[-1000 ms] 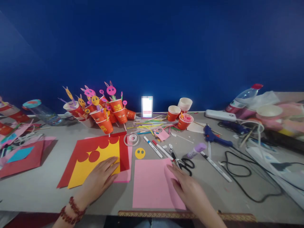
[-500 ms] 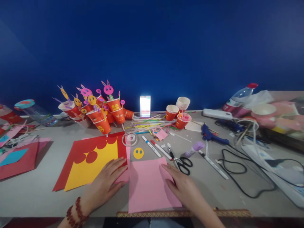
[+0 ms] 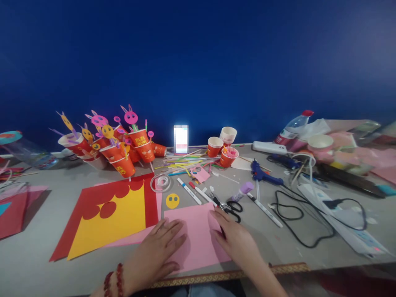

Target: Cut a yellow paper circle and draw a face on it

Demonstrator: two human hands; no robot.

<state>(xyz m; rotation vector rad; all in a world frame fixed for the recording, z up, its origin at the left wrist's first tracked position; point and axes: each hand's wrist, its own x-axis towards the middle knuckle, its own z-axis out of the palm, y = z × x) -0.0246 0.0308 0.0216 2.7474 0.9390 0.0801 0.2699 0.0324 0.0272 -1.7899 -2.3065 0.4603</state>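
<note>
A pink paper sheet lies near the table's front edge. My left hand, with a red bead bracelet at the wrist, rests on its left part with fingers apart. On the sheet's right part lies my right hand, its fingers spread too. Left of them, a yellow sheet with a scalloped edge lies on a red sheet. A yellow paper face sits just beyond the pink sheet. Black-handled scissors are beside my right fingertips.
Red cups with paper figures stand at the back left. A lit phone is behind colored sticks. To the right are a glue stick, a marker, a blue glue gun, a black cable and a power strip.
My left hand has moved right from the red and yellow sheets onto the pink sheet. My right hand stays at the pink sheet's right side. The view has shifted to the right.
</note>
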